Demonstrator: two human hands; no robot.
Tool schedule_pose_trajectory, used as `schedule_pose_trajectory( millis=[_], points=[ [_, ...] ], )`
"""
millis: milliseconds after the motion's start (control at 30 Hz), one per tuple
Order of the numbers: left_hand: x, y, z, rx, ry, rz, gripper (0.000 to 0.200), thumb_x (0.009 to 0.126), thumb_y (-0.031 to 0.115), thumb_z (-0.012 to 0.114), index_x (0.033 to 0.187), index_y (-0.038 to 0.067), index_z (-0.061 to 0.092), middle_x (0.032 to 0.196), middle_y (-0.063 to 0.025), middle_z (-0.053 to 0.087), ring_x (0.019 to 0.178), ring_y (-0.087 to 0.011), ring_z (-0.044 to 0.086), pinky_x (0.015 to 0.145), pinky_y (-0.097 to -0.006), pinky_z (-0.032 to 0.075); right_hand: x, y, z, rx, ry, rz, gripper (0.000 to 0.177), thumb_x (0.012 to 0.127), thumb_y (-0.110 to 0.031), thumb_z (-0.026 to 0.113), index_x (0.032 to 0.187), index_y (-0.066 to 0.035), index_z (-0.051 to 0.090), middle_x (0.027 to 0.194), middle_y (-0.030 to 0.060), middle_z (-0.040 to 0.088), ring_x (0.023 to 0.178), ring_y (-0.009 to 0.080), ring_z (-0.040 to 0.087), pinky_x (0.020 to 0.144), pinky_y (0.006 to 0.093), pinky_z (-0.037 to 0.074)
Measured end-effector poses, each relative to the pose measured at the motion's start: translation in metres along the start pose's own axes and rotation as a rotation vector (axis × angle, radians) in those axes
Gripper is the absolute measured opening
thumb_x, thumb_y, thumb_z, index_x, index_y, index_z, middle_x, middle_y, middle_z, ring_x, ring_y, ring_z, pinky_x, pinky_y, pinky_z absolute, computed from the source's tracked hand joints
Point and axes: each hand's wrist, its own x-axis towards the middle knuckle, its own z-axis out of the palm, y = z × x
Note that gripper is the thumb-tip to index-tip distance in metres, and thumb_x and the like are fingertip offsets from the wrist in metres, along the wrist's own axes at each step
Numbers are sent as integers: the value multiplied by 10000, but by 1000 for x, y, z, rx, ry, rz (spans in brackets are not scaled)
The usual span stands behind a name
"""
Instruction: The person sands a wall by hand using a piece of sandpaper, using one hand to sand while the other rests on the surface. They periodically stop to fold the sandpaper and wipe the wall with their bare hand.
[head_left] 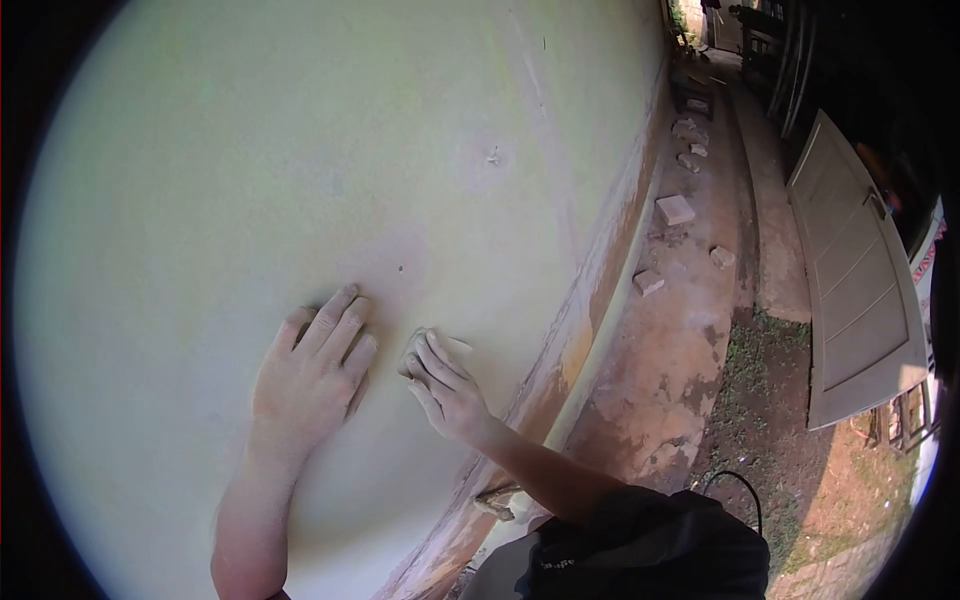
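Against the pale green wall (pixel 300 180) rests my left hand (pixel 325 360), dusty, its fingers spread on the surface and nothing held. To its right, my right hand (pixel 447 390) is closed around a small pale sanding piece (pixel 455 346), pressed to the wall; most of the piece is hidden by the fingers, so its kind is hard to make out. Just above both hands is a small dark hole (pixel 401 268) in the wall. Farther up and right, a chipped spot (pixel 493 157) shows in a pinkish patch.
Along the wall's foot runs a stained ledge (pixel 575 345). Broken blocks (pixel 675 209) lie on the worn concrete floor (pixel 650 400). A panelled door (pixel 860 280) leans at the right, beside a grassy strip (pixel 750 400). A dark cable (pixel 745 480) curves near my clothing.
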Motion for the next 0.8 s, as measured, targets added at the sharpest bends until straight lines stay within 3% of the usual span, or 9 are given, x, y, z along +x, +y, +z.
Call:
schedule_pose_trajectory(
  millis=[100, 167, 233, 333, 467, 567, 633, 700, 800],
  points=[
    [-1, 2, 6, 8, 6, 25, 208, 852, 172, 703, 1041, 91, 669, 1393, -68, 610, 1402, -197, 515, 1069, -410, 435, -13, 64, -6, -11, 34, 5, 284, 1001, -23, 655, 1248, 115, 678, 1414, 278, 624, 1396, 451, 543, 1177, 467, 432],
    [-1, 3, 4, 8, -11, 45, 198, 851, 171, 701, 1028, 88, 668, 1392, -72, 611, 1400, -201, 513, 1069, -409, 436, -3, 104, -24, -157, 111, 194, 302, 1027, -59, 624, 1286, 85, 678, 1452, 286, 596, 1426, 445, 515, 1183, 444, 427],
    [-4, 4, 2, -6, -22, 54, 188, 850, 170, 699, 1015, 85, 668, 1390, -75, 611, 1398, -205, 512, 1068, -408, 438, 21, 131, -44, -47, 251, 611, 326, 1050, -96, 598, 1332, 50, 670, 1491, 293, 556, 1451, 431, 487, 1185, 419, 423],
    [-4, 6, 6, -35, 28, 34, 185, 849, 172, 694, 1005, 79, 662, 1387, -83, 613, 1383, -216, 520, 1069, -412, 439, 36, 113, -39, -6, 240, 622, 347, 1056, -107, 594, 1358, 54, 649, 1505, 295, 540, 1448, 420, 494, 1182, 404, 422],
    [-6, 8, 9, -83, 23, -14, 210, 850, 138, 724, 1039, 82, 653, 1374, -65, 600, 1371, -233, 524, 1079, -437, 425, 1, 2, 3, 81, 43, 170, 324, 1053, -80, 594, 1338, 58, 664, 1472, 285, 582, 1435, 422, 512, 1184, 421, 421],
    [-8, 7, 8, -95, 7, 5, 200, 861, 141, 718, 1039, 80, 651, 1366, -69, 599, 1372, -238, 519, 1079, -440, 422, -15, 36, 1, -27, 80, 35, 333, 1050, -74, 600, 1359, 38, 658, 1445, 269, 611, 1389, 425, 562, 1175, 420, 428],
    [-6, 5, 7, -94, 7, 10, 201, 863, 144, 716, 1042, 79, 651, 1363, -69, 598, 1374, -238, 515, 1081, -442, 421, -30, 116, -12, -227, 235, 193, 342, 1053, -73, 595, 1371, 43, 646, 1452, 252, 616, 1318, 384, 626, 1167, 392, 433],
    [-6, 6, 8, -65, -6, 56, 189, 851, 181, 673, 1000, 64, 681, 1352, -106, 617, 1380, -224, 511, 1089, -413, 419, -7, 156, -55, 38, 261, 896, 329, 1055, -72, 587, 1348, 63, 653, 1488, 240, 595, 1353, 345, 605, 1168, 369, 427],
    [-6, 7, 14, -30, 2, 72, 188, 853, 180, 669, 999, 63, 690, 1350, -105, 614, 1383, -222, 507, 1090, -410, 418, 7, 151, -66, -25, 234, 892, 330, 1057, -79, 586, 1340, 78, 650, 1498, 252, 581, 1349, 316, 609, 1171, 357, 422]
  ],
)
